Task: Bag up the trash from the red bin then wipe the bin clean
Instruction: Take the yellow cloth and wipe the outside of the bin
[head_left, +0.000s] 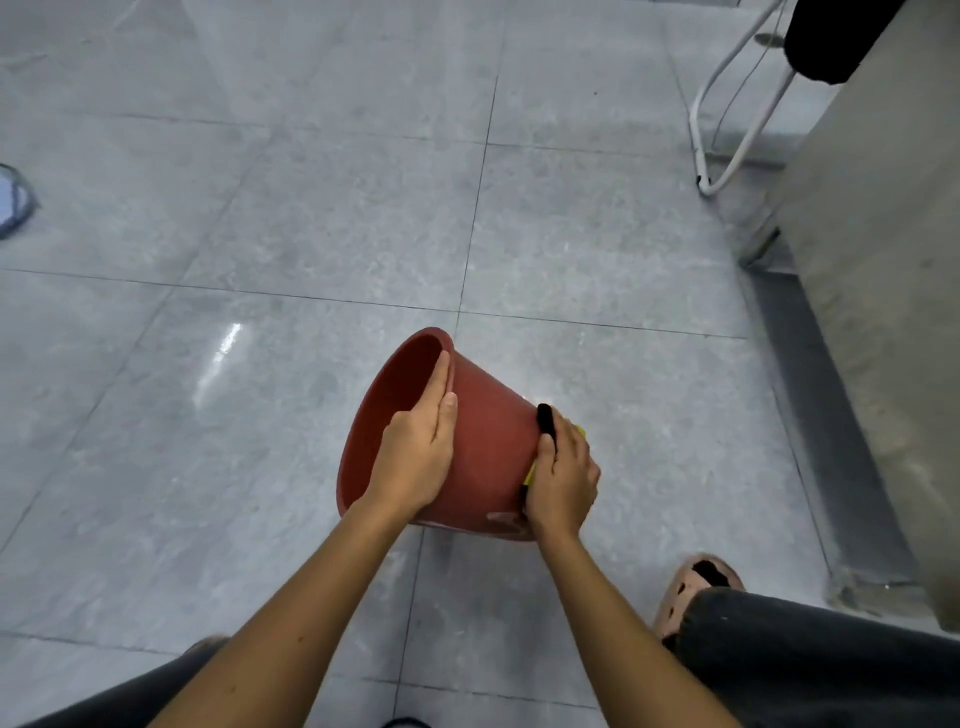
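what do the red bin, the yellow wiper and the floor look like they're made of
The red bin: probably moulded plastic, matte; even colour, thin rolled rim. The yellow wiper: likely cloth or sponge with a black part; mostly hidden under the right hand, so unsure. The floor: polished grey stone-look tile; grout lines, glare streak.

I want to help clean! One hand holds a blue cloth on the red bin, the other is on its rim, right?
No. In the head view the cloth is yellow, not blue. The right hand holds it on the red bin; the left hand rests on its rim.
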